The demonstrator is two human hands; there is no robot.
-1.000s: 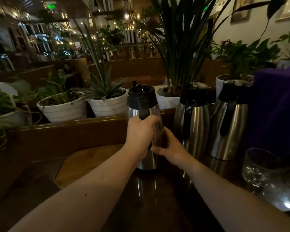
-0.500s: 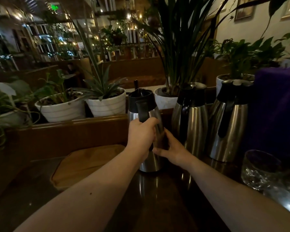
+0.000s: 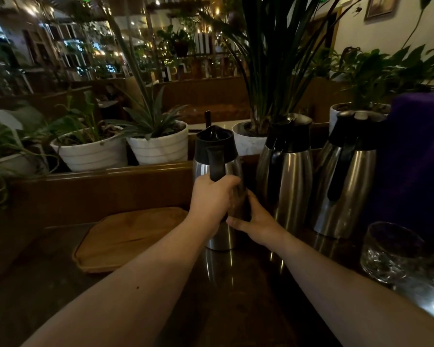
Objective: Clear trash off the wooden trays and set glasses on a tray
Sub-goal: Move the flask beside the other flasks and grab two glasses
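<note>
A steel thermal jug (image 3: 217, 156) with a black lid and black handle stands on the dark table. My left hand (image 3: 212, 199) is closed around its handle. My right hand (image 3: 254, 222) presses against the jug's lower right side. A bare wooden tray (image 3: 125, 236) lies flat to the jug's left. A clear glass (image 3: 392, 251) stands at the right near the table edge.
Two more steel jugs (image 3: 287, 176) (image 3: 346, 176) stand right of the held one. A purple cloth-covered shape (image 3: 419, 159) rises at far right. White plant pots (image 3: 90, 151) (image 3: 161, 144) sit on a wooden ledge (image 3: 110, 186) behind the table.
The jug has sunk a little and now rests on the table beside the other jugs; both hands stay on it.
</note>
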